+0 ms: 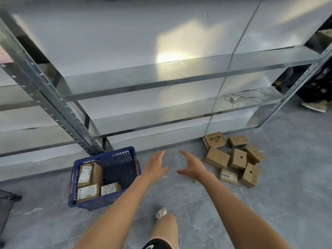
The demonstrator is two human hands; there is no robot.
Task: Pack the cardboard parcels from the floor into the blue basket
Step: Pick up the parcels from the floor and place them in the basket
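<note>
From my head camera, my bare knee (164, 225) and shoe (160, 212) come first, low in the middle, over the grey floor (269, 203). Both forearms reach forward from there. My left hand (155, 167) and right hand (193, 167) hang side by side above bare floor, palms turned toward each other, fingers spread, nothing in either one.

The basket (79, 202) sits on the floor to the left, just beside my left hand, at the foot of the metal rack (161, 83). Three parcels lie in its near and left part; the far right part shows bare mesh bottom.

The loose parcels (233, 159) lie in a heap on the floor to the right, against the rack's lowest shelf. That heap is off to the right of my right hand and a little beyond it, so the right hand is plainly the nearer one, the left standing between it and the basket. The closest box (217, 157) lies with its long side running away and to the right. I judge the reach must swing rightward, then carry back left across my body to the basket.
</note>
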